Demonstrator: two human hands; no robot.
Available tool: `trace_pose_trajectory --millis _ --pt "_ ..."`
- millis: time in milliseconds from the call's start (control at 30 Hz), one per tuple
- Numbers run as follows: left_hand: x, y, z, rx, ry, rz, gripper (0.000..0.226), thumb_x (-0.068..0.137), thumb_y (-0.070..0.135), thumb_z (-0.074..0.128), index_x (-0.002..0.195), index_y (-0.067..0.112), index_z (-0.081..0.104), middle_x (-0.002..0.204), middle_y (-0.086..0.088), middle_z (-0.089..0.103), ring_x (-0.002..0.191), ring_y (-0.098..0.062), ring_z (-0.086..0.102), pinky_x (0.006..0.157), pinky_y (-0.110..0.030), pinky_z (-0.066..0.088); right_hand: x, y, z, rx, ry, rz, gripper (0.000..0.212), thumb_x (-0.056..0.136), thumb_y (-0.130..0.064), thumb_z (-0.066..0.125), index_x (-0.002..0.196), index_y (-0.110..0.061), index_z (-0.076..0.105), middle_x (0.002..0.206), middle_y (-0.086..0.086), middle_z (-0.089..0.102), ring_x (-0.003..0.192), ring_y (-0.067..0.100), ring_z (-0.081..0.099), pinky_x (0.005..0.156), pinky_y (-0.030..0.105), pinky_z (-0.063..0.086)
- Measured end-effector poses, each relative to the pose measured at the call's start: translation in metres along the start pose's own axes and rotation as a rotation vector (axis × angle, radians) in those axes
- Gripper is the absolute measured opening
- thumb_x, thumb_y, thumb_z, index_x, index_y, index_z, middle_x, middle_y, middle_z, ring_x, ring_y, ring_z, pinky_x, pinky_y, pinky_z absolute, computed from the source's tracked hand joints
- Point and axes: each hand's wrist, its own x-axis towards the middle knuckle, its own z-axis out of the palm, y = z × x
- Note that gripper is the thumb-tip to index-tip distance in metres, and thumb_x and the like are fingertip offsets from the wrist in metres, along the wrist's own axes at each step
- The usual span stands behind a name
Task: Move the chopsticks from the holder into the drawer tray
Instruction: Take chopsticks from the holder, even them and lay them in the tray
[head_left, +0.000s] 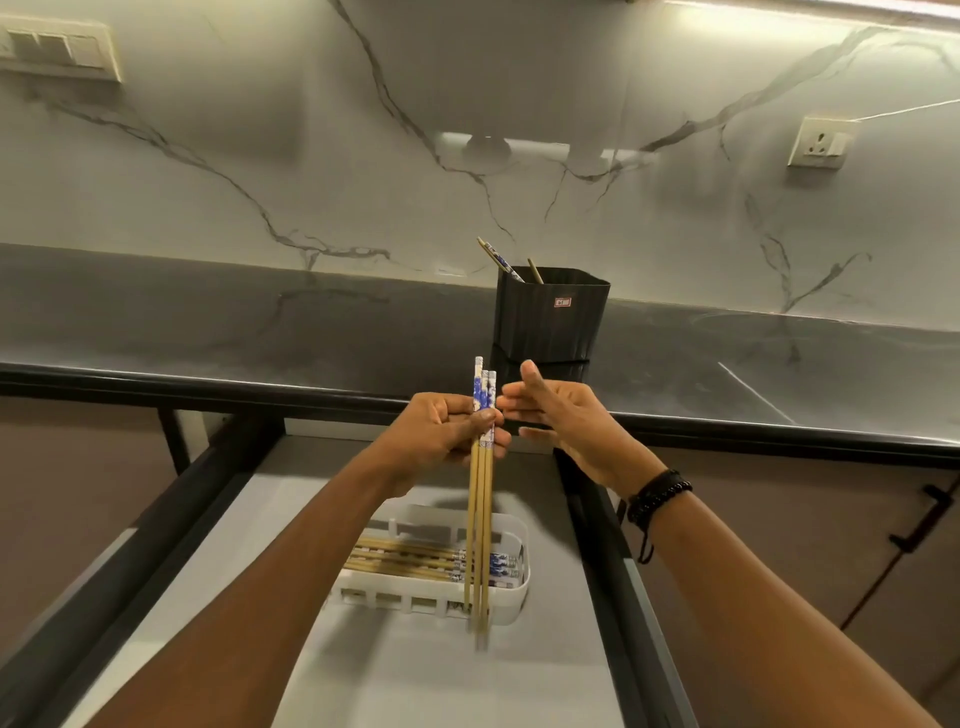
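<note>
Chopsticks already moved lie flat in the white tray (511, 587) inside the open drawer (395, 665), their blue-patterned ends toward the right wall. Above the tray, the left hand (447, 431) is clamped around a bundle of three chopsticks (480, 519), held upright by the patterned upper part, with the plain tips hanging down over the tray's front wall. The right hand (566, 415) hovers just beside the bundle with fingers loosely spread, gripping nothing. Farther back on the dark counter (260, 332) stands the black holder (550, 317), with at least two more chopsticks leaning out of its left corner.

To do this step well, the bundle probably needs turning from upright to level, patterned ends to the right to match the ones already laid down. The free hand could steady the lower tips so the three stay together during the turn. Lowering them close to the pile before letting go should keep any from bouncing out or landing crosswise over the rim.
</note>
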Motion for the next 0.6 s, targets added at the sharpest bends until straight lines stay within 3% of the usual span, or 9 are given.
trace_pose_trajectory --millis 67,200,333,467,600 --pt "-0.001 0.0 0.001 0.031 -0.033 -0.007 0.022 0.093 0.025 0.06 0.104 0.009 0.069 0.096 -0.012 0.076 0.09 -0.025 0.073 0.082 -0.031 0.059 -0.001 -0.002 0.005 -0.05 -0.083 -0.053 0.054 0.085 -0.056 0.054 0.104 -0.009 0.072 0.103 0.006 0.075 0.103 0.015 0.069 0.093 0.03 0.052" --pt "-0.001 -0.003 0.002 0.076 -0.082 -0.026 0.021 0.093 0.023 0.06 0.104 0.008 0.07 0.095 -0.011 0.076 0.09 -0.026 0.073 0.086 -0.035 0.058 -0.004 -0.003 0.011 -0.023 -0.15 -0.079 0.032 0.089 -0.036 0.065 0.1 -0.007 0.072 0.087 0.012 0.074 0.087 0.033 0.068 0.075 0.023 0.057" --pt "0.0 -0.002 0.003 0.084 -0.096 -0.031 0.024 0.09 0.023 0.062 0.106 0.005 0.069 0.097 -0.011 0.076 0.091 -0.024 0.073 0.082 -0.031 0.058 -0.009 -0.008 0.013 0.004 -0.13 -0.073 0.033 0.088 -0.033 0.066 0.1 -0.002 0.07 0.086 0.017 0.07 0.08 0.04 0.062 0.077 0.031 0.061" --pt "0.0 -0.004 0.003 0.074 -0.125 -0.043 0.026 0.09 0.021 0.062 0.109 0.004 0.068 0.101 -0.013 0.075 0.096 -0.027 0.072 0.087 -0.034 0.058 -0.012 -0.012 0.014 0.039 -0.084 -0.079 0.037 0.083 -0.036 0.066 0.101 -0.005 0.071 0.106 0.026 0.069 0.1 0.05 0.062 0.086 0.044 0.058" --pt "0.001 -0.004 0.002 0.067 -0.125 -0.048 0.03 0.089 0.025 0.062 0.11 0.004 0.068 0.102 -0.013 0.075 0.097 -0.027 0.072 0.091 -0.038 0.057 -0.013 -0.013 0.014 0.07 -0.082 -0.084 0.027 0.087 -0.031 0.063 0.099 -0.007 0.071 0.107 0.026 0.069 0.104 0.05 0.061 0.087 0.046 0.057"
